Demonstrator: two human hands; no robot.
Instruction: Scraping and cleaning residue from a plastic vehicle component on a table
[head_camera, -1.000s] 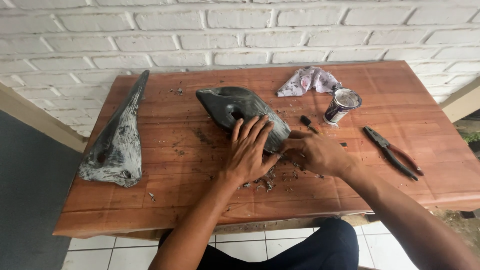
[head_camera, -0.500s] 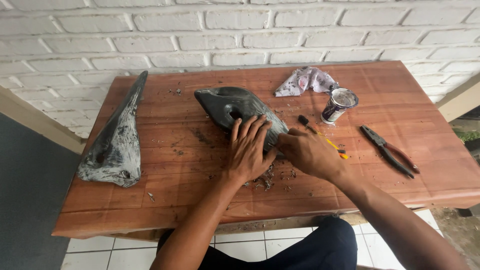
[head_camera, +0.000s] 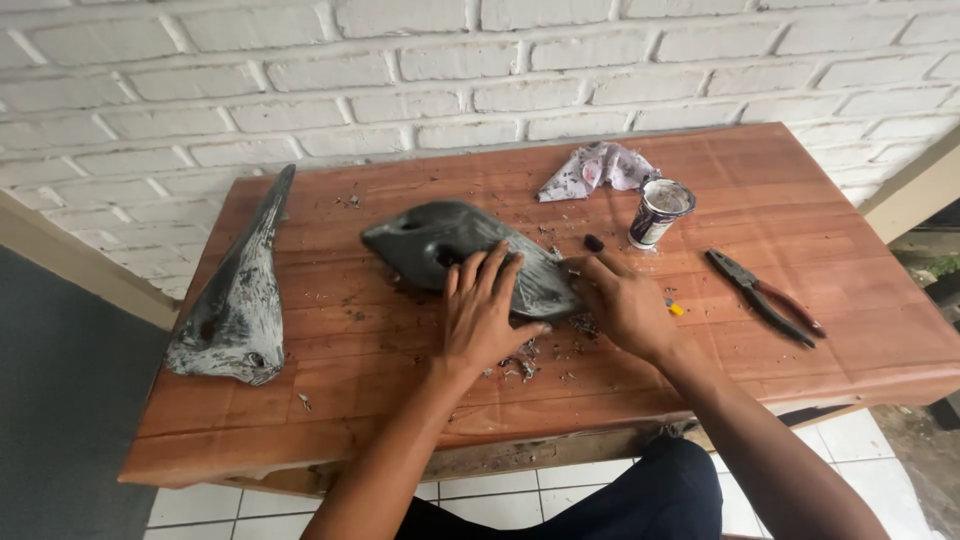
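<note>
A dark grey carved piece (head_camera: 425, 240), rounded with hollows in it, lies in the middle of the wooden table (head_camera: 380, 400). My left hand (head_camera: 480, 315) presses flat on its near right part, fingers spread. My right hand (head_camera: 625, 305) rests at the piece's right tip, closed over a thin tool. The tool's black end (head_camera: 593, 242) sticks out beyond the fingers, and a bit of its yellow handle (head_camera: 676, 309) shows by the wrist. Dark shavings (head_camera: 520, 362) lie on the wood just below both hands.
A long pointed grey carved piece (head_camera: 235, 300) lies at the table's left. A crumpled cloth (head_camera: 595, 168) and a small open tin (head_camera: 658, 212) sit at the back right, and pliers (head_camera: 765, 295) lie at the right. A white brick wall (head_camera: 480, 70) stands behind.
My right hand has shifted slightly left toward the piece's tip and now covers most of the tool. My left hand stays flat on the piece.
</note>
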